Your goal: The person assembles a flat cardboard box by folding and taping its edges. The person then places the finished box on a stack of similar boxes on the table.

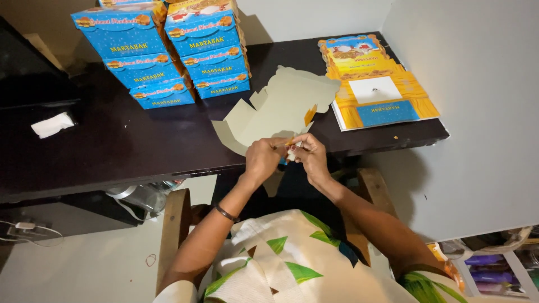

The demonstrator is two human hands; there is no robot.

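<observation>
A flat, unfolded cardboard box blank (pixel 281 106) lies grey side up on the dark table (pixel 123 146), its near edge over the table's front. My left hand (pixel 263 160) and my right hand (pixel 307 156) meet at that near edge, both pinching a flap of the blank between fingers and thumbs. A small orange printed tab shows between the fingertips. A dark bangle sits on my left wrist.
Two stacks of folded blue boxes (pixel 163 50) stand at the table's back left. A pile of flat yellow-and-blue printed blanks (pixel 376 84) lies at the right. A white tissue (pixel 52 124) lies far left. A wooden chair frame (pixel 175 224) is below.
</observation>
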